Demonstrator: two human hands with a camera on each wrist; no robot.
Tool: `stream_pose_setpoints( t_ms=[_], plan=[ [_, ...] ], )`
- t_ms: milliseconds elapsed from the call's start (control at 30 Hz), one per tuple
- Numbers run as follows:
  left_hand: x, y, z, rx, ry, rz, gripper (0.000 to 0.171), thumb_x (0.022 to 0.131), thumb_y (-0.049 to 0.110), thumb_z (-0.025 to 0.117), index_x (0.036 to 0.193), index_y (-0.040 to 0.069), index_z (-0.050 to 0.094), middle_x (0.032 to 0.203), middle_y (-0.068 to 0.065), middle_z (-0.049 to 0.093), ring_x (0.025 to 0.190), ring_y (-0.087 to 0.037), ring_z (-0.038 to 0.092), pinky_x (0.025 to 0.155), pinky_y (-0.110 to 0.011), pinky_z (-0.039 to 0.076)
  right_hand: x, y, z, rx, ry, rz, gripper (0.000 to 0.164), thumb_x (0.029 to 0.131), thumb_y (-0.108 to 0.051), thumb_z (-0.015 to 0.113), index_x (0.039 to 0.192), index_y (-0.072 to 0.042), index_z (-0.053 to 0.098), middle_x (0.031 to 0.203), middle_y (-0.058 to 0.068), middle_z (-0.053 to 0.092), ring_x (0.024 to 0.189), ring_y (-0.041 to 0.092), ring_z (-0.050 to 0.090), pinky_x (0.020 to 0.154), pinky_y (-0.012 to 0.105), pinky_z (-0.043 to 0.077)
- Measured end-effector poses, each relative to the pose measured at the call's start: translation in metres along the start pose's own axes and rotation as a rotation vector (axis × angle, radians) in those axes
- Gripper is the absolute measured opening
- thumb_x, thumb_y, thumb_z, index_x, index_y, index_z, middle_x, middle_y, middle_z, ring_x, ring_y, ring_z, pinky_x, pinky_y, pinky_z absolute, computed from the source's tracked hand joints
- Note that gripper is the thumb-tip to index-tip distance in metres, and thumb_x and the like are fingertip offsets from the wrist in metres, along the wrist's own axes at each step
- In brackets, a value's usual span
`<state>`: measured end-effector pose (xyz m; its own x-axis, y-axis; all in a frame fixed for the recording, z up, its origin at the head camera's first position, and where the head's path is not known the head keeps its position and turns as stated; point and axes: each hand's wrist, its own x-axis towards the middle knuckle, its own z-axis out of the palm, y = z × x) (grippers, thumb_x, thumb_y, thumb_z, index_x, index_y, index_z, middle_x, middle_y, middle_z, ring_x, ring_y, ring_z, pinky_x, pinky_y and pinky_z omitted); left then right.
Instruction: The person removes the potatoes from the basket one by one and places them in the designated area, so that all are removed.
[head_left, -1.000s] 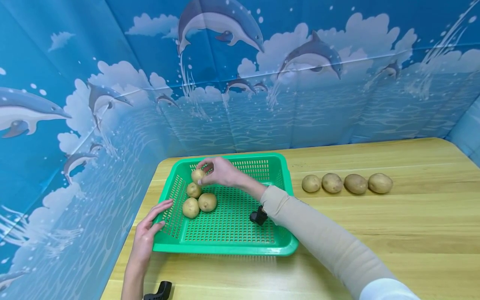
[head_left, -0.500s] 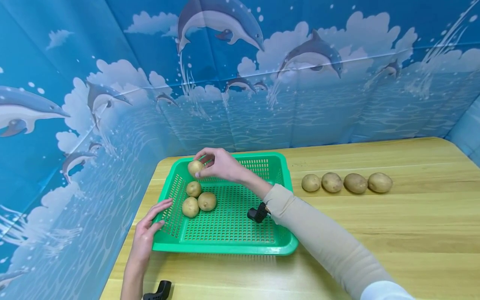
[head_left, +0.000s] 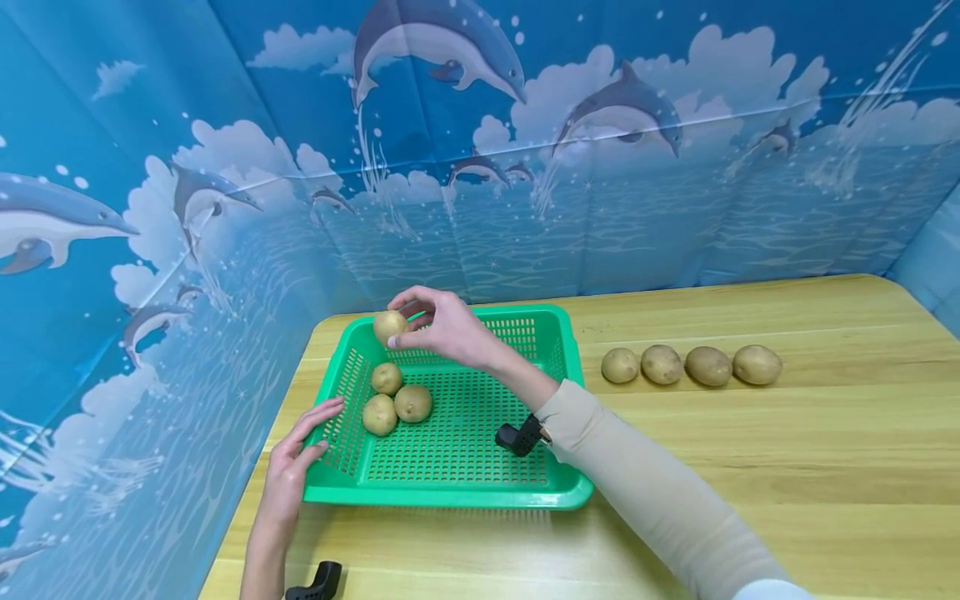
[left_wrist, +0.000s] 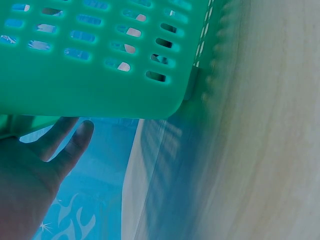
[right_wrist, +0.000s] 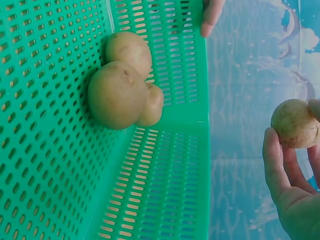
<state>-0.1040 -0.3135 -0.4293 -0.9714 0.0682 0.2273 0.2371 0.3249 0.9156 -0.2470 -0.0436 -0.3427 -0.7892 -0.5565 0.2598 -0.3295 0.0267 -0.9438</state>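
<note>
In the head view my right hand (head_left: 453, 329) pinches a potato (head_left: 391, 328) between thumb and fingers, above the far left corner of a green plastic basket (head_left: 450, 500). The right wrist view shows this potato (right_wrist: 295, 124) at the fingertips, higher than the rim. My left hand (head_left: 291, 458) rests on the basket's left rim with its fingers fairly straight. In the left wrist view, that hand (left_wrist: 40, 172) shows beside the basket wall (left_wrist: 90, 97). Three potatoes lie together inside on the left: a small one (head_left: 387, 378), a pale one (head_left: 380, 415) and a larger one (head_left: 413, 403).
Several more potatoes (head_left: 708, 367) lie in a row on the wooden table (head_left: 750, 467), right of the basket. A blue dolphin-print curtain (head_left: 480, 233) hangs behind and to the left. Black wrist mounts (head_left: 519, 436) are on both arms.
My right hand has lifted the potato up and slightly left, away from the other potatoes and to the height of the far rim. The left hand has stayed on the rim.
</note>
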Motion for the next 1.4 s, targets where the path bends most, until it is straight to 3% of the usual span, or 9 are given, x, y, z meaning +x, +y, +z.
stream_pose_setpoints(
  t_ms=[300,500,1000,1233,1400],
  plan=[
    [-0.002,0.001,0.001,-0.002,-0.004,-0.003,0.047,0.095,-0.012,0.039,0.139,0.000,0.052,0.150,-0.010,0.044,0.144,-0.017,0.027,0.110,-0.024,0.022,-0.014,-0.007,-0.004,-0.006,0.031,0.007,0.042,0.082,-0.021,0.081,0.120,-0.018,0.064,0.116,0.004,0.064,0.096,0.020,0.065,0.078,0.036,0.054],
    [-0.002,0.004,0.003,-0.016,0.011,-0.021,0.046,0.096,-0.010,0.040,0.139,0.000,0.052,0.150,-0.009,0.044,0.144,-0.018,0.027,0.113,-0.033,0.019,-0.021,-0.015,-0.011,-0.038,0.047,-0.003,0.040,0.083,-0.020,0.080,0.119,-0.018,0.064,0.115,0.002,0.064,0.096,0.019,0.064,0.078,0.035,0.054],
    [-0.004,0.003,0.004,-0.030,0.011,-0.014,0.046,0.096,-0.011,0.040,0.140,-0.002,0.050,0.150,-0.013,0.043,0.144,-0.018,0.027,0.114,-0.035,0.017,-0.043,-0.046,-0.023,-0.160,0.000,-0.071,0.039,0.084,-0.014,0.078,0.120,-0.017,0.062,0.112,-0.003,0.063,0.102,0.013,0.060,0.080,0.026,0.055],
    [-0.002,0.005,0.002,-0.022,0.017,-0.012,0.047,0.095,-0.011,0.040,0.139,0.000,0.052,0.149,-0.010,0.045,0.144,-0.017,0.027,0.111,-0.026,0.021,-0.055,-0.057,-0.031,-0.198,-0.020,-0.102,0.038,0.086,-0.016,0.076,0.121,-0.019,0.060,0.114,-0.005,0.061,0.102,0.011,0.059,0.082,0.026,0.054],
    [0.000,0.003,0.001,-0.015,0.001,0.025,0.047,0.094,-0.014,0.040,0.138,-0.002,0.052,0.149,-0.013,0.044,0.144,-0.019,0.027,0.109,-0.017,0.023,-0.066,-0.061,-0.038,-0.238,-0.007,-0.121,0.038,0.086,-0.017,0.077,0.120,-0.021,0.061,0.114,-0.009,0.061,0.102,0.010,0.059,0.083,0.028,0.054]
  ],
)
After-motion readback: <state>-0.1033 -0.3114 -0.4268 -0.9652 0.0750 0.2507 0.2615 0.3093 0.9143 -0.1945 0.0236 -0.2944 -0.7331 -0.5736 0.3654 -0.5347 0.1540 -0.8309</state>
